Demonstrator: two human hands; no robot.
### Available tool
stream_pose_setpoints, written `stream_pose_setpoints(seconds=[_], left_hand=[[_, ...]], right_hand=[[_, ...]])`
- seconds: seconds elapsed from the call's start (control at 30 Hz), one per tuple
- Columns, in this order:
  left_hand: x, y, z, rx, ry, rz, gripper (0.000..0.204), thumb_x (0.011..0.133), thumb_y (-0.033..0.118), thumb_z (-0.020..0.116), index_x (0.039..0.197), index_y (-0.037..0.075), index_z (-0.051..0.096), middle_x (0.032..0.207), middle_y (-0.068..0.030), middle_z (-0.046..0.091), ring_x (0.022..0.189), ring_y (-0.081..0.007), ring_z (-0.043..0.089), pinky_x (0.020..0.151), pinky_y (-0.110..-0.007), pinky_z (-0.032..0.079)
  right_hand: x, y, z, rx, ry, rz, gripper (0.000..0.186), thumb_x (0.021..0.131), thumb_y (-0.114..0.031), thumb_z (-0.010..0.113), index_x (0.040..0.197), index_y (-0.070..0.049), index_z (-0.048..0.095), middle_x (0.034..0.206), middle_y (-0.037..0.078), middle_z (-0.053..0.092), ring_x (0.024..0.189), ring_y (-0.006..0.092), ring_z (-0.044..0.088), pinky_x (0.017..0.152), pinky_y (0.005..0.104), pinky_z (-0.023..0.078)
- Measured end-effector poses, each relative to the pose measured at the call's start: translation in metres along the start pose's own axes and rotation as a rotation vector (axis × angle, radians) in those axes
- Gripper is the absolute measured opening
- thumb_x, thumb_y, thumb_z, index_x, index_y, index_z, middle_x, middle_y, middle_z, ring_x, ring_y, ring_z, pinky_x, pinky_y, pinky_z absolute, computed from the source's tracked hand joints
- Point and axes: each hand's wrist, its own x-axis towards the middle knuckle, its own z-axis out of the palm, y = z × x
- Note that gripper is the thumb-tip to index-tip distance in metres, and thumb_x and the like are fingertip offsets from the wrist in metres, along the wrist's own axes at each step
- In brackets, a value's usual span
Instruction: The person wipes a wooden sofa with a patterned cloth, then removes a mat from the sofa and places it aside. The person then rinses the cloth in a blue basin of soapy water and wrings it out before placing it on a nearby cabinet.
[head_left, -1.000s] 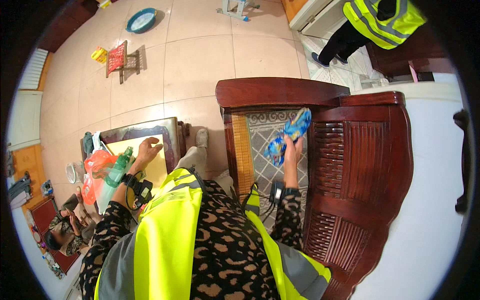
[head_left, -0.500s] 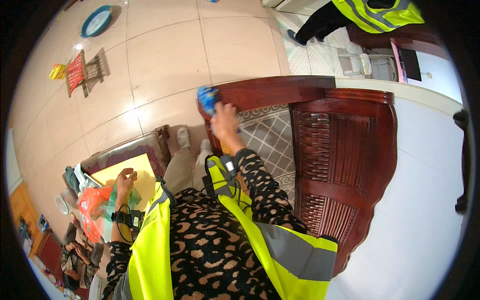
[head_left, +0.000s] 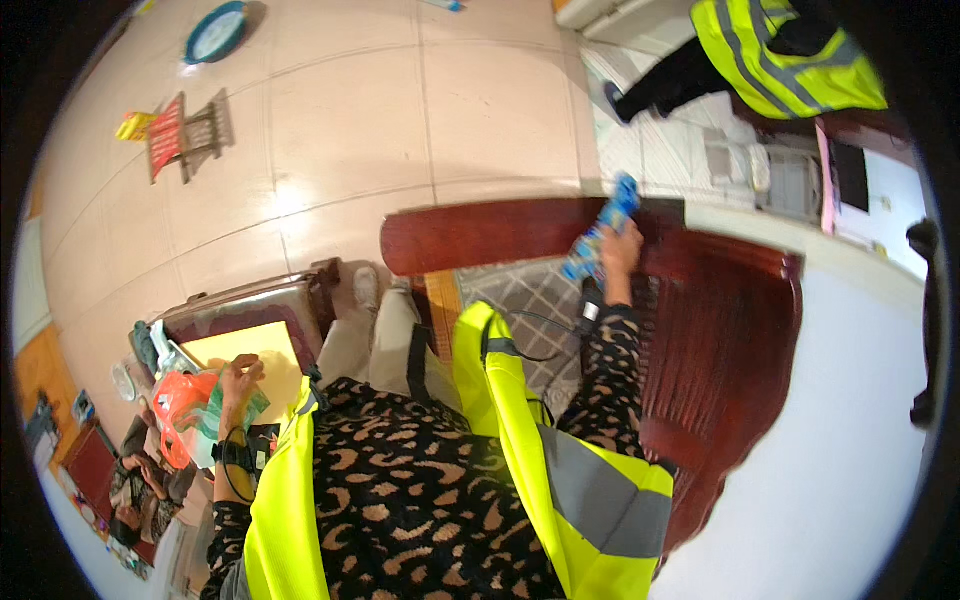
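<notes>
My right hand [head_left: 621,250] is wrapped around a crumpled blue cloth [head_left: 592,250], blurred by motion. It presses the cloth against the dark red wooden armrest [head_left: 480,232] of a bench, near where the armrest meets the slatted backrest [head_left: 715,340]. On the left, my left hand [head_left: 241,382] hovers over a yellow board [head_left: 265,345], its fingers loosely bent and slightly apart, with nothing visible in them. Beside its wrist are a green plastic bag [head_left: 208,412] and an orange-red plastic bag [head_left: 180,400]. A patterned grey seat cover [head_left: 530,295] lies on the bench.
A white wall [head_left: 830,430] stands behind the bench. On the tiled floor are a small red-seated folding stool [head_left: 167,138] and a blue basin [head_left: 215,35]. A person in a yellow vest [head_left: 765,60] stands at the far right. Another person [head_left: 140,480] sits at the lower left.
My right hand has slid the blue cloth rightward along the armrest, from its rounded end toward the backrest. My left hand stays over the yellow board. The view has shifted slightly.
</notes>
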Motion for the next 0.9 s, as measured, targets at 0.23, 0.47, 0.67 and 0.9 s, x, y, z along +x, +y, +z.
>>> stream_pose_setpoints(seconds=[0.23, 0.47, 0.67, 0.9], left_hand=[[0.024, 0.062, 0.023, 0.105, 0.007, 0.135, 0.031, 0.085, 0.02, 0.068, 0.107, -0.001, 0.064, 0.089, -0.0075, 0.068, 0.071, -0.0135, 0.065, 0.061, -0.028, 0.052], [0.046, 0.117, 0.023, 0.006, -0.007, 0.193, 0.028, 0.083, 0.017, 0.07, 0.1, -0.005, 0.064, 0.08, -0.0084, 0.066, 0.067, -0.0138, 0.061, 0.059, -0.029, 0.05], [0.094, 0.135, -0.008, 0.183, -0.033, 0.404, 0.02, 0.084, 0.016, 0.068, 0.095, 0.0, 0.066, 0.08, -0.0062, 0.067, 0.066, -0.0137, 0.06, 0.058, -0.03, 0.051], [0.169, 0.192, -0.07, 0.055, -0.098, 0.15, 0.033, 0.084, 0.023, 0.069, 0.101, -0.004, 0.064, 0.086, -0.0125, 0.068, 0.076, -0.0175, 0.066, 0.066, -0.032, 0.055]], right_hand=[[-0.002, -0.01, -0.001, -0.139, -0.081, -0.156, 0.048, 0.086, -0.026, 0.06, 0.129, -0.008, 0.047, 0.119, 0.02, 0.047, 0.108, 0.0406, 0.051, 0.083, 0.0521, 0.047], [-0.058, -0.079, 0.004, -0.166, -0.16, -0.474, 0.045, 0.086, -0.022, 0.063, 0.122, -0.002, 0.046, 0.107, 0.019, 0.042, 0.091, 0.0389, 0.052, 0.063, 0.0493, 0.05], [-0.119, -0.124, 0.042, 0.123, -0.24, -0.663, 0.04, 0.083, -0.023, 0.061, 0.116, -0.003, 0.048, 0.105, 0.021, 0.044, 0.087, 0.0427, 0.052, 0.067, 0.0534, 0.047], [-0.172, -0.228, 0.099, 0.158, -0.749, -0.716, 0.047, 0.078, -0.031, 0.067, 0.116, -0.008, 0.053, 0.113, 0.021, 0.049, 0.096, 0.0449, 0.053, 0.081, 0.0507, 0.046]])
